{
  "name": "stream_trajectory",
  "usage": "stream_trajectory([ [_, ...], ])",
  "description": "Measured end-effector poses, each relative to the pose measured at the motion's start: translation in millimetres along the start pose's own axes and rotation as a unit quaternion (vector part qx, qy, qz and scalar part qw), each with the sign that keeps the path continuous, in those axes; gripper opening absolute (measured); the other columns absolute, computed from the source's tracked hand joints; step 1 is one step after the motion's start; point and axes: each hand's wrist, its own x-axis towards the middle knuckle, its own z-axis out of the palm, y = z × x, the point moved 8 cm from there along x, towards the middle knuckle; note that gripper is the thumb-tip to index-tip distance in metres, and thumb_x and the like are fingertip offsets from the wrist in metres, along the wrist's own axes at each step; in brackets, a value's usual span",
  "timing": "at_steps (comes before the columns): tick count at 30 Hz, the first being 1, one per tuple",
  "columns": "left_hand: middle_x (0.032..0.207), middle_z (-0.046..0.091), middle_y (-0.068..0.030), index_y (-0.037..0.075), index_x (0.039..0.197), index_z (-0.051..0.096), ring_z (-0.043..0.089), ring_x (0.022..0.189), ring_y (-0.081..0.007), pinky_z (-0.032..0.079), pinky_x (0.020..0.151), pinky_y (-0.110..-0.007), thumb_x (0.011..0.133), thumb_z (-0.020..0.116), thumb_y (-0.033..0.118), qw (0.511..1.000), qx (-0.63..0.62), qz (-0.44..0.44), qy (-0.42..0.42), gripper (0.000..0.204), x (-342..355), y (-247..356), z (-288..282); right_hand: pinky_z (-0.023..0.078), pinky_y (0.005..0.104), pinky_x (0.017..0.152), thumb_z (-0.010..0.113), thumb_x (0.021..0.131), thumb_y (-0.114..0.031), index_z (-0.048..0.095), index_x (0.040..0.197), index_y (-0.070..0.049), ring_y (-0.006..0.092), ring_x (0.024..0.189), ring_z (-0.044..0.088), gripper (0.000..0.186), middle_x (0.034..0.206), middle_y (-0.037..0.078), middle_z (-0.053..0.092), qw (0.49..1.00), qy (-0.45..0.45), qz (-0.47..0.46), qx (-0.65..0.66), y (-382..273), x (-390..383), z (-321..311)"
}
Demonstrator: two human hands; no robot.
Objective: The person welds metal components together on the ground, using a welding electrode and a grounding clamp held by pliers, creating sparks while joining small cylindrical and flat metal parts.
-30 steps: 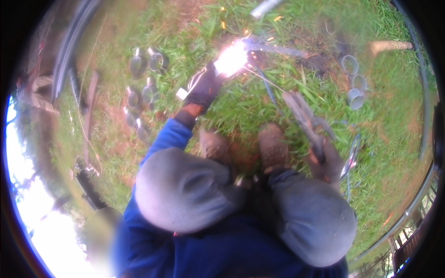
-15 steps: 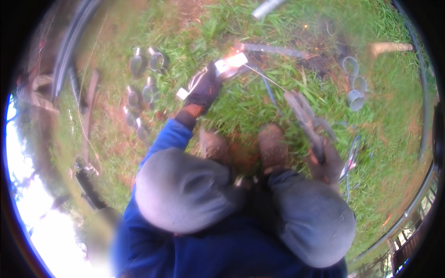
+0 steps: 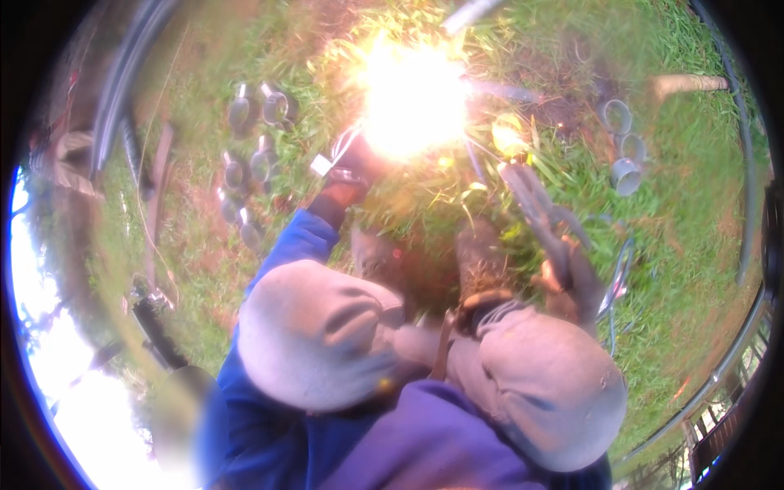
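My right hand [image 3: 573, 282] is closed around a welding electrode holder [image 3: 535, 204]. The thin electrode [image 3: 485, 149] points from its jaws up and left into a blinding white arc glare [image 3: 416, 98]. Below and left of the glare is my gloved left hand [image 3: 356, 163], closed on a metal piece whose pale end [image 3: 322, 166] sticks out beside the wrist. The glare swallows the left fingertips and most of that piece. A long flat metal bar [image 3: 510, 91] runs rightward out of the glare over the grass.
Several short pipe rings with tabs [image 3: 264, 163] lie on the grass at left, and three more pipe rings [image 3: 626, 175] at right. A metal pipe [image 3: 472, 13], a wooden handle [image 3: 690, 85] and a blue cable [image 3: 618, 282] lie around. My boots [image 3: 482, 257] stand below the arc.
A bright welding arc has flared up at the electrode's tip, hiding the metal piece and lighting my legs orange. Both hands stay in nearly the same places.
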Motion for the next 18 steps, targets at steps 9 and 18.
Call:
stream_trajectory([
  [9, 0.108, 0.082, -0.0222, 0.011, 0.15, 0.057, 0.079, 0.1, -0.0497, 0.061, 0.087, -0.064, 0.117, 0.073, 0.051, 0.998, 0.048, -0.029, -0.003, 0.054, 1, 7, -6, 0.066, 0.0405, 0.08, 0.099, 0.081, 0.0, 0.081, 0.147, -0.005, 0.0325, 0.092, 0.084, 0.069, 0.105, 0.013, 0.082, 0.998, -0.007, 0.047, 0.045, 4, -1, -2],
  [18, 0.106, 0.082, -0.022, 0.007, 0.155, 0.054, 0.08, 0.094, -0.0471, 0.062, 0.083, -0.062, 0.119, 0.071, 0.052, 0.999, -0.018, -0.05, -0.013, 0.06, 7, -22, 19, 0.068, 0.0434, 0.083, 0.101, 0.081, -0.006, 0.078, 0.151, -0.005, 0.037, 0.098, 0.087, 0.074, 0.113, 0.017, 0.085, 0.997, 0.013, 0.014, 0.079, -5, 2, -7],
])
